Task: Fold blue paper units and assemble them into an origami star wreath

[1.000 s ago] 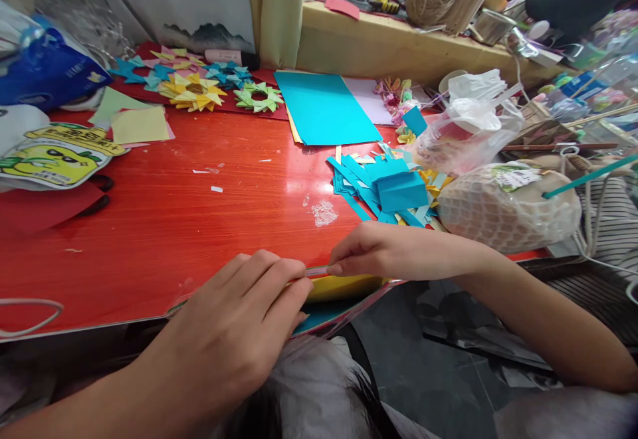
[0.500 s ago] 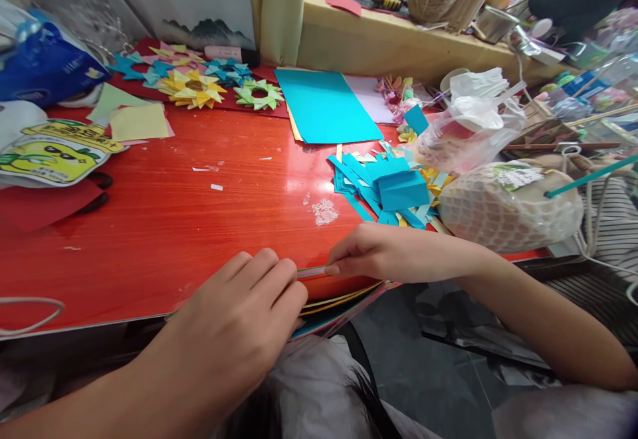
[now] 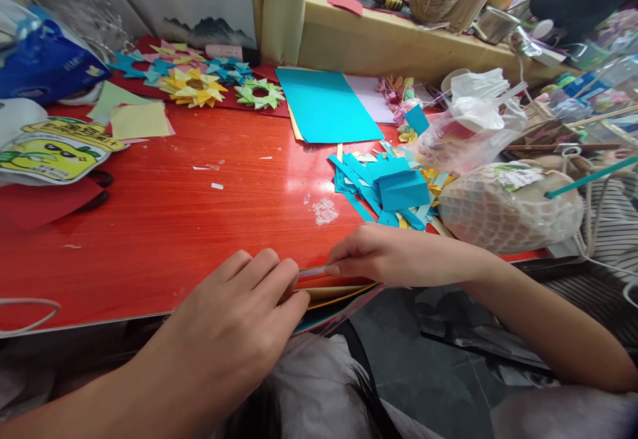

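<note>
At the table's front edge, sheets of coloured paper [image 3: 343, 293] stand edge-up, their rims showing yellow, teal and pale tones. Clear plastic film [image 3: 355, 306] lies along their near side. My right hand [image 3: 383, 253] pinches the pale top edge of the paper [image 3: 313, 271] between thumb and fingertips. To its left, my left hand [image 3: 244, 313] is closed over the same edge, fingers curled and thumb toward me. The lower part of the sheets is hidden below my left hand and the table edge.
Cut teal paper strips [image 3: 379, 183] are heaped right of centre, below a large teal sheet [image 3: 326, 107]. Folded paper rings [image 3: 194, 88] lie at the back left. A net-wrapped coconut with a straw [image 3: 508, 206] and a plastic bag [image 3: 473, 120] crowd the right side.
The gap between the pale edge and the yellow sheets nearer me has widened. My left hand has shifted very slightly; my right hand keeps its pinch almost in place.
</note>
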Demonstrator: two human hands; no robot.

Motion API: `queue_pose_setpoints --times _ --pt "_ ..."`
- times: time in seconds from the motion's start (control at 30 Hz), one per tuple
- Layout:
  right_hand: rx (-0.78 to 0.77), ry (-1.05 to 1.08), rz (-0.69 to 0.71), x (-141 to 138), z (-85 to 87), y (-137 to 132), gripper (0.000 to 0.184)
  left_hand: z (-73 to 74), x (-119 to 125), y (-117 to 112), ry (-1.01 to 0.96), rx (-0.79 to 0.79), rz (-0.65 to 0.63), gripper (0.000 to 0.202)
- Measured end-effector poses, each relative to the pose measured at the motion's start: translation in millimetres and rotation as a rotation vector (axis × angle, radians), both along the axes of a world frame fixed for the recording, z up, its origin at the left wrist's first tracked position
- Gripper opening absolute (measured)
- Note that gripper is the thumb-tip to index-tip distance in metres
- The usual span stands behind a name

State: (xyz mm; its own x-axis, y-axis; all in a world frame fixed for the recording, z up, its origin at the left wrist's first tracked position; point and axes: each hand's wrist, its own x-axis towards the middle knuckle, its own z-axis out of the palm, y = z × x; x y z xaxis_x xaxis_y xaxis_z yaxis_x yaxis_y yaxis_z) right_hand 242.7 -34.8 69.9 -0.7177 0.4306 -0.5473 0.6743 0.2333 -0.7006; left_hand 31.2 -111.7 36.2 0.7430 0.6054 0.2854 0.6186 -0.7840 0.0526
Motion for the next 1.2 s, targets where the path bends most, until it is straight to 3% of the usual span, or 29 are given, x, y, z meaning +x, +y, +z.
queue_pose_setpoints --times 0.37,0.63,0.93,1.07,1.2 --pt "0.069 0.018 0.106 2.2 4.7 -4.0 0.024 -4.1 0.5 9.3 -0.018 -0.091 0.014 0.019" --pt "0.067 0.033 0.136 6.3 -3.4 -0.7 0.033 -2.7 3.3 11.5 0.100 -0.020 0.002 0.012" --pt "0.189 -0.108 0.118 -0.2 -5.9 -7.4 0.021 -8.7 5.8 15.1 0.066 0.039 -0.056 0.022" --pt "0.166 -0.114 0.207 1.4 2.0 -5.0 0.025 5.4 6.8 12.9 -0.039 0.090 -0.074 0.028" --pt "0.030 -0.027 0.222 10.3 5.0 4.6 0.025 34.0 1.5 7.7 -0.159 0.103 -0.070 0.030"
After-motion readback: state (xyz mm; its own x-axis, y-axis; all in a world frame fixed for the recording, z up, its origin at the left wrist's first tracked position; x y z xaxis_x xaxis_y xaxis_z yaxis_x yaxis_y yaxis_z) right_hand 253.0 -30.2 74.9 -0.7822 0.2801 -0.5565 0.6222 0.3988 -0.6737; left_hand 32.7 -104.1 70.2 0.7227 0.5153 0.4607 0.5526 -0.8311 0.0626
